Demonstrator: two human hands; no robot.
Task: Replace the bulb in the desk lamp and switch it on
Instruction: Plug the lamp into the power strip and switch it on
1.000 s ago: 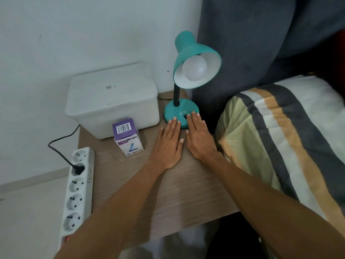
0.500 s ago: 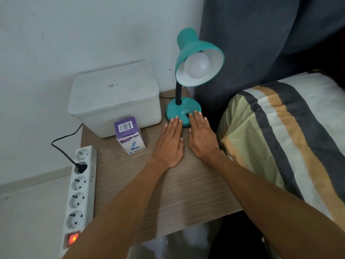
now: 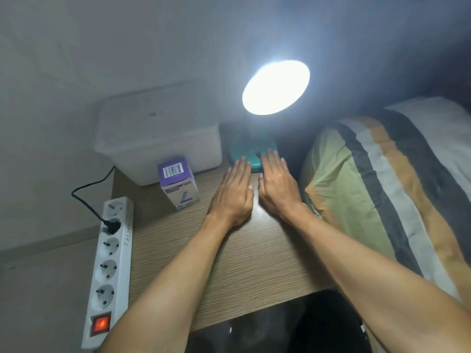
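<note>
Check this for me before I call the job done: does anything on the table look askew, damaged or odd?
Nothing stands out. The lamp is lit, its base sits flat on the table, and the bulb box stands upright. Both hands lie flat, empty.

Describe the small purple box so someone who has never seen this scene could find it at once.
Start at the wooden table beside the striped bedding. At its far left sits a big white lidded bin; the purple box stands upright just in front of it, left of the left hand. It alone carries a barcode on top.
</note>
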